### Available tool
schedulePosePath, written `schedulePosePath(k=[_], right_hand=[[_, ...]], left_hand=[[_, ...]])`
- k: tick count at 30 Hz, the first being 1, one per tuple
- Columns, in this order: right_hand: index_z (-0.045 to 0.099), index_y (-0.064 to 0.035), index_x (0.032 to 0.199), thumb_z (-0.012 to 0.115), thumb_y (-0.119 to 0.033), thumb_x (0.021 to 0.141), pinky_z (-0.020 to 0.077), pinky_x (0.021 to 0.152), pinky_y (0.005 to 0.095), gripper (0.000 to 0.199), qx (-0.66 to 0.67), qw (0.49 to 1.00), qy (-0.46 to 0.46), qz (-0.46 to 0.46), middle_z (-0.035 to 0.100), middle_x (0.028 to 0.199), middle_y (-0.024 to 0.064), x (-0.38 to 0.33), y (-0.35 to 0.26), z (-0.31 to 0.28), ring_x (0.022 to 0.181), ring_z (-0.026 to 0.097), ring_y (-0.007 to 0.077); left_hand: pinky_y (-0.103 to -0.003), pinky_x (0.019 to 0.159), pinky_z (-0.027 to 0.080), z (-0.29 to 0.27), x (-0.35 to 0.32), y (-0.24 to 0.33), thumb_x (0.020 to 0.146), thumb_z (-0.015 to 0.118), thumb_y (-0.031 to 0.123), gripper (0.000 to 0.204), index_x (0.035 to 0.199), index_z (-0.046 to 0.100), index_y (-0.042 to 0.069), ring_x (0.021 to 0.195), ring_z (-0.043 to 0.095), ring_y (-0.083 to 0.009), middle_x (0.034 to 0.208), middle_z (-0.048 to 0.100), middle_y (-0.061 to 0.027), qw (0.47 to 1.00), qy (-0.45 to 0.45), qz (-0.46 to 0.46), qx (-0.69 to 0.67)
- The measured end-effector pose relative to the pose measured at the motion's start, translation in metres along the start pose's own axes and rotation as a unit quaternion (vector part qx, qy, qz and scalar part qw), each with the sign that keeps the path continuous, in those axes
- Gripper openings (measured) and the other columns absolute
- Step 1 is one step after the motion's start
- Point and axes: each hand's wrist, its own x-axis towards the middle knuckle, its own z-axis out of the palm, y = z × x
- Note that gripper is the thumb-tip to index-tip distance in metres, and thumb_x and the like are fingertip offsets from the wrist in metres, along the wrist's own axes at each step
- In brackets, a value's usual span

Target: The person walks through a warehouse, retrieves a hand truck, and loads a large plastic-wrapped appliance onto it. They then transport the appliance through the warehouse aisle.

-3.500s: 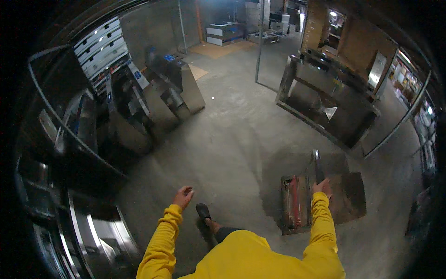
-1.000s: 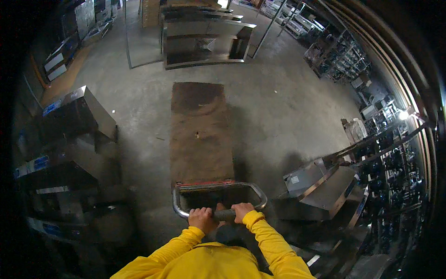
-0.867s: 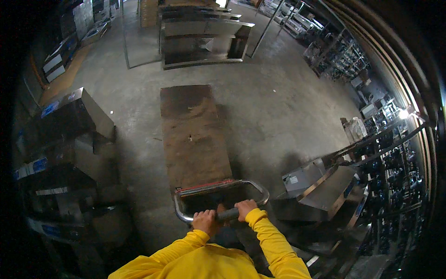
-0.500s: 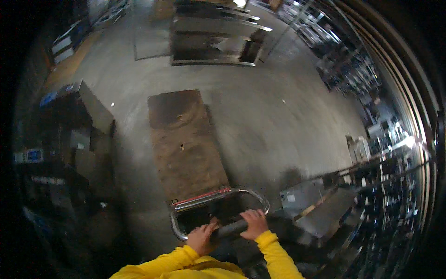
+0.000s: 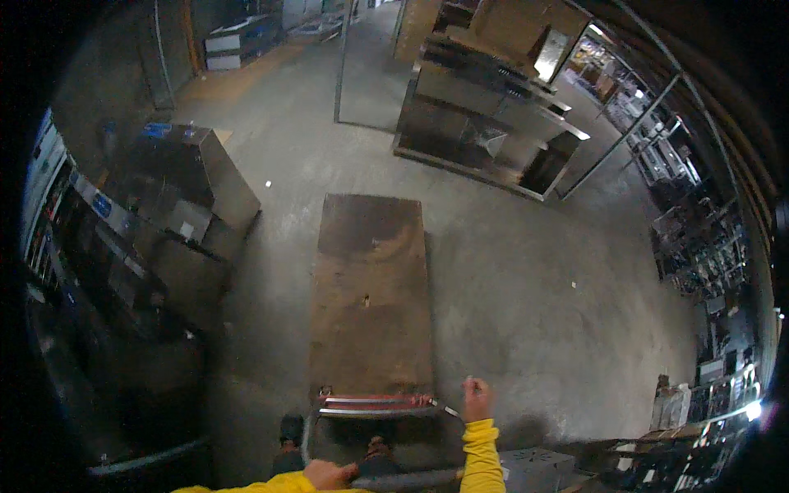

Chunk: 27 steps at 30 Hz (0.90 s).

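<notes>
The left grip (image 5: 329,474) was closed on the left end of the handle bar (image 5: 415,481) of a flat platform cart (image 5: 370,345). The right grip (image 5: 478,400) was raised beside the cart's right rear corner, apart from the handle bar; its fingers were bent, but whether they were clenched or loose I could not tell. Both forearms wore yellow sleeves (image 5: 482,456).

The cart stood on the grey concrete floor (image 5: 518,304), its worn brown deck stretching away from the person, with a small hole near the middle. A red strip (image 5: 378,402) ran across the cart's rear edge. A dark shoe (image 5: 292,429) showed just behind the cart, at its left.

Near the cart's right rear lay a grey metal box (image 5: 538,468), partly cut off. Left of the cart stood bulky steel units (image 5: 234,181). Beyond its front end, to the right, a steel-framed panel (image 5: 493,140) stood on edge. Well right of the cart were crowded racks (image 5: 707,246), too dim to make out.
</notes>
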Motion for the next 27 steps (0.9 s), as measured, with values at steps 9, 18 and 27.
schedulePosePath(k=[9, 18, 27], right_hand=[[0.052, -0.0019, 0.122, 0.069, -0.028, 0.082, 0.0370, 0.102, 0.0448, 0.050, -0.277, 0.944, 0.157, -0.082, 0.049, 0.132, 0.0216, 0.103, 0.092, -0.101, 0.121, 0.048, 0.0361], [0.059, -0.0068, 0.123, 0.067, -0.020, 0.082, 0.0370, 0.104, 0.0408, 0.043, -0.068, 0.984, 0.110, 0.120, 0.041, 0.137, 0.0201, 0.410, 0.252, -0.165, 0.128, 0.040, 0.0337], [0.059, -0.0130, 0.128, 0.071, -0.021, 0.078, 0.0293, 0.110, 0.0429, 0.052, -0.089, 0.988, 0.103, 0.075, 0.023, 0.151, 0.0189, 0.507, 0.213, -0.132, 0.137, 0.028, 0.0351]], left_hand=[[-0.049, 0.066, 0.052, -0.028, 0.225, 0.162, 0.075, 0.069, 0.048, 0.071, 0.133, 0.041, 0.018, 0.081, 0.066, -0.0384, 0.089, 0.068, -0.0188, 0.972, 0.129, 0.165, -0.108], [-0.051, 0.078, 0.050, -0.094, 0.483, 0.280, 0.078, 0.063, 0.025, 0.035, 0.109, 0.059, 0.010, 0.093, 0.064, -0.0374, 0.097, 0.066, -0.0173, 0.959, 0.064, 0.230, -0.153], [-0.051, 0.074, 0.050, -0.204, 0.513, 0.268, 0.078, 0.066, 0.030, 0.044, 0.116, 0.052, 0.011, 0.088, 0.064, -0.0391, 0.090, 0.067, -0.0177, 0.943, 0.043, 0.248, -0.217]])
